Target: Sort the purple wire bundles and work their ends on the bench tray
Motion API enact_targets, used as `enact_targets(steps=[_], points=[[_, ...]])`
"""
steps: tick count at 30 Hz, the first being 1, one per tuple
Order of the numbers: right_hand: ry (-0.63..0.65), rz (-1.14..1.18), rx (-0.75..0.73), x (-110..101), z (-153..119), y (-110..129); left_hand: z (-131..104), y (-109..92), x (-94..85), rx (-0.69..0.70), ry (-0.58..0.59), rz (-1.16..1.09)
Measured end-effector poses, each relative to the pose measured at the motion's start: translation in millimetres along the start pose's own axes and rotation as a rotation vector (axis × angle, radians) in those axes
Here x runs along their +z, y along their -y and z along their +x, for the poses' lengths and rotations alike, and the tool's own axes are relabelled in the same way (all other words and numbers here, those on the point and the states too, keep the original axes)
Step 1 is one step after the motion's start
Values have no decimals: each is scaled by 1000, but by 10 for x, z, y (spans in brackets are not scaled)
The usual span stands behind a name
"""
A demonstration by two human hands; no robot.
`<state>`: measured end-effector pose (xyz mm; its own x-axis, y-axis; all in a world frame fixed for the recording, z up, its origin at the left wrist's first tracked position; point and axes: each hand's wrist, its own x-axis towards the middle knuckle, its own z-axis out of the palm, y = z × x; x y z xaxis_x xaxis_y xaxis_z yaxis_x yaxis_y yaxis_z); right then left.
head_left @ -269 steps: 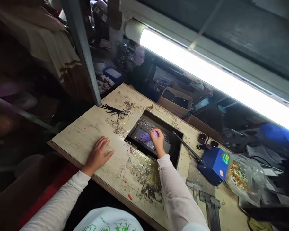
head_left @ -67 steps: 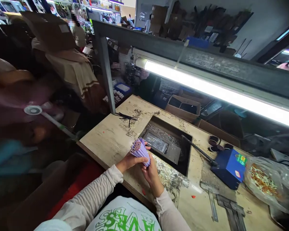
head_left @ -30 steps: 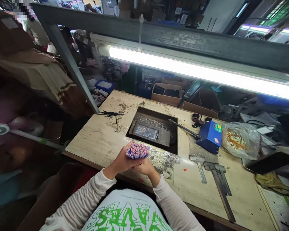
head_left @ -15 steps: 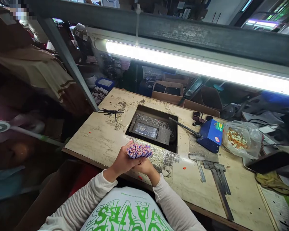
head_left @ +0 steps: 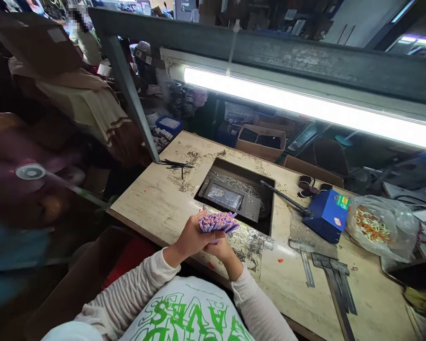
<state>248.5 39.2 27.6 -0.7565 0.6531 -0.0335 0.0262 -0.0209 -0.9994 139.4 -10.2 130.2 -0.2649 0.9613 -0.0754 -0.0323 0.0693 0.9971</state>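
Both hands hold one thick bundle of thin purple strands with orange-pink tips, just above the front edge of the wooden table. My left hand is wrapped round the bundle's left side, its thumb across the front. Under and to the right of it, my right hand is closed on the lower part of the bundle, its fingers partly hidden. Beyond the hands, a recessed pit in the tabletop holds a metal plate with a shiny rectangular window.
A black rod leans over the pit's right edge towards a blue box. Farther right lies a clear bag of orange and white pieces. Metal squares lie front right, black strips back left. A fan spins at left.
The view has shifted, so the table and lamp appear farther right and more of the left side shows. Both hands keep hold of the bundle, and its strands look slightly more slanted.
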Motion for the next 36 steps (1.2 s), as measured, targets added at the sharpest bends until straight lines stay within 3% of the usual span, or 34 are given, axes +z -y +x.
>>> enact_targets(steps=[5,7,11,13,15,18,23,26,31,36], points=[[127,305,154,7,-29,-22,41,76,-39,27,-105,94],[259,505,210,14,-38,-41,94,89,-129,-46,29,49],[542,884,272,62,-25,-110,203,148,-333,-240,449,-254],[627,930,291,79,-6,-131,228,205,-383,-307,514,-411],[652,842,339,58,16,-116,234,265,-400,-368,456,-509],[537,514,397,-63,40,-45,233,337,-426,-337,245,-452],[138,184,392,-288,30,-37,267,533,-558,-88,-7,-58],[59,143,383,-323,1,-102,293,722,-659,-88,-11,21],[2,27,314,-286,-7,-198,355,864,-773,-87,111,58],[-155,-263,50,-128,76,-214,347,780,-593,-88,25,23]])
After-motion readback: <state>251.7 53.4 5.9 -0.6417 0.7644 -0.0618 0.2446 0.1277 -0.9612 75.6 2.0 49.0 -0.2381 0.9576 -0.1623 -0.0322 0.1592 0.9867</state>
